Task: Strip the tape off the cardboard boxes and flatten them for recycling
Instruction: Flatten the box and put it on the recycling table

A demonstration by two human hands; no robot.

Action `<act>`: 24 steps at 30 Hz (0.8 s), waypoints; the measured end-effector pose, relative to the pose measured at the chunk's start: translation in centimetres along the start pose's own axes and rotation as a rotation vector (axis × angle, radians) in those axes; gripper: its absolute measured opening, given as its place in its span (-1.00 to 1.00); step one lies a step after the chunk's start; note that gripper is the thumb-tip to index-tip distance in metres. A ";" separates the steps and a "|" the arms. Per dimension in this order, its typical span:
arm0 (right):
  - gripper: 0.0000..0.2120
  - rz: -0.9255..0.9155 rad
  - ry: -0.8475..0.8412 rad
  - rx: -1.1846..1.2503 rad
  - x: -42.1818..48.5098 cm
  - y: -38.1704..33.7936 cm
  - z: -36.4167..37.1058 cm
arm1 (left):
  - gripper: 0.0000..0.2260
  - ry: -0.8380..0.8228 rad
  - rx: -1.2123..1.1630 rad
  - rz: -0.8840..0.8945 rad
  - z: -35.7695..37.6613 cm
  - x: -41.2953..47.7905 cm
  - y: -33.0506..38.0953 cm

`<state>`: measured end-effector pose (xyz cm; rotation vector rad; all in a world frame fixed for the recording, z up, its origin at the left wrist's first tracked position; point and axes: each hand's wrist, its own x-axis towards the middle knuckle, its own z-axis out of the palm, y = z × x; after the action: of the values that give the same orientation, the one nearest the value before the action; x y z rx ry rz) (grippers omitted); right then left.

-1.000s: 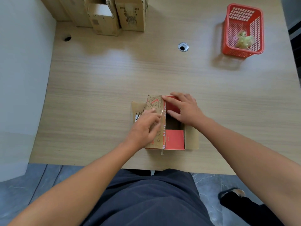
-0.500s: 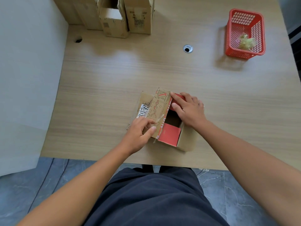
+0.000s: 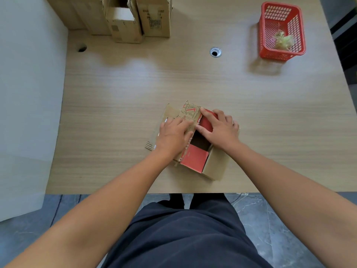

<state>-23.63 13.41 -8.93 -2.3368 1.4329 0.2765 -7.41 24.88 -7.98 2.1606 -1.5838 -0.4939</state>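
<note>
A small cardboard box (image 3: 214,167) with red inner flaps and a printed brown top flap lies near the table's front edge, turned at a slant. My left hand (image 3: 172,135) lies on the printed flap (image 3: 190,113), its fingers laid across it toward the flap's inner edge. My right hand (image 3: 219,128) rests on the far red flap (image 3: 206,122), forefinger stretched along the printed flap's edge and thumb at the rim of the dark opening. A thin strip of tape (image 3: 176,163) hangs at the box's near left corner.
Several taller cardboard boxes (image 3: 125,22) stand at the back left of the wooden table (image 3: 116,105). A red plastic basket (image 3: 282,29) holding a wad of peeled tape sits at the back right. A grey partition runs along the left side.
The box has turned clockwise and shifted slightly. My left hand has moved up along the printed flap and now lies flatter on it. My right hand stays on the far red flap.
</note>
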 end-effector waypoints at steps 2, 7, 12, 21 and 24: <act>-0.36 0.004 -0.008 0.002 0.1 0.0 0.0 | -0.83 0.010 -0.082 0.022 -0.2 -0.1 -0.4; -0.34 0.025 -0.017 -0.012 0.0 -0.3 -0.2 | -0.89 0.016 -0.205 0.134 -0.8 -2.3 -1.6; -0.35 0.031 -0.026 -0.008 -0.1 -0.5 -0.5 | -0.93 -0.134 -0.343 0.169 -1.8 -7.8 -3.5; -0.33 0.033 -0.029 0.016 -0.4 -0.9 -0.3 | -0.63 -0.136 -0.067 0.379 -3.7 -7.6 -4.3; -0.33 0.034 -0.042 0.006 -0.3 -0.8 -0.5 | -0.82 -0.088 -0.111 0.476 -4.2 -6.8 -4.8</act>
<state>-23.07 13.80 -8.16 -2.2897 1.4521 0.3282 -3.39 33.13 -6.64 1.6221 -1.9865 -0.5087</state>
